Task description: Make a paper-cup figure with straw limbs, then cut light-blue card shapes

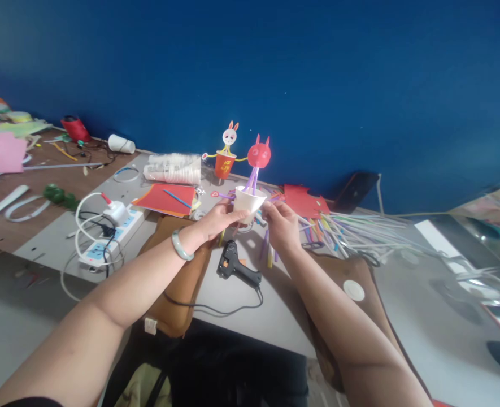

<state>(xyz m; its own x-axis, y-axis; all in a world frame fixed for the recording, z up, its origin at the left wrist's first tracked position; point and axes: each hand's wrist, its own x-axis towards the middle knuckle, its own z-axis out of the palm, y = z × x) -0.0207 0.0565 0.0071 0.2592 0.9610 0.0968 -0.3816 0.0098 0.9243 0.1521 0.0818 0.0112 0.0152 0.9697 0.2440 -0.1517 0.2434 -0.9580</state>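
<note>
My left hand (222,219) is closed round the lower left of a white paper cup (250,203). Out of the cup rise purple stems (252,182) topped by a red rabbit-eared head (259,154). A purple arm with a small red tip (214,194) sticks out on the cup's left. My right hand (281,223) pinches at the cup's right side; what its fingertips hold, if anything, is too small to make out. Behind stands a finished-looking rabbit figure (229,137) in a red cup (224,165). Below the hands lies a black glue gun (237,267).
A white power strip (116,234) with tangled cables sits at left. Sleeved paper cups (172,168) and red card (165,199) lie behind it. Many coloured pipe cleaners (355,229) spread at right. Brown cushions (177,282) lie under both forearms. A blue wall (250,68) closes the back.
</note>
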